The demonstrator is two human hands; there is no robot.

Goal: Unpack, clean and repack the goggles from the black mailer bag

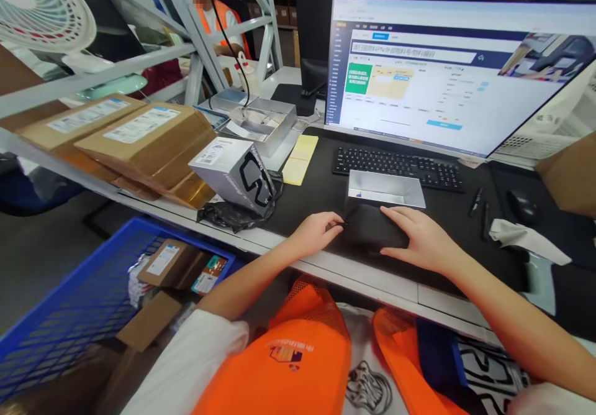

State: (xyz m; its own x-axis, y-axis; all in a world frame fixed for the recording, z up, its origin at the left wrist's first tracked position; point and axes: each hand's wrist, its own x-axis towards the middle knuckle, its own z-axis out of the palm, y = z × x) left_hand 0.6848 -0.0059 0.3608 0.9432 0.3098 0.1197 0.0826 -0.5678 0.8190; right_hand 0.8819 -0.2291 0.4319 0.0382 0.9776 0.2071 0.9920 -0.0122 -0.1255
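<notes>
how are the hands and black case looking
Left hand pinching at left edge of black case. Right hand spread on its right end. Open silver box close behind, keyboard beyond.

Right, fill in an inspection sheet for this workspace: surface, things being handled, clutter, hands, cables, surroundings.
Surface: black matte desk mat.
Things handled: soft-looking black case, contents hidden; open silvery-white rectangular tray just beyond it.
Clutter: yellow paper sheet; grey-and-white printed goggles box tilted on crumpled black plastic; crumpled white tissue at right.
Hands: left hand at the case's left edge, fingertips close together; right hand on its right side, thumb and fingers spread.
Cables: thin black cable hanging at upper left; where it ends is unclear.
Surroundings: large lit monitor behind a black keyboard; blue plastic basket holding brown cardboard boxes; a person in an orange vest beyond.
</notes>
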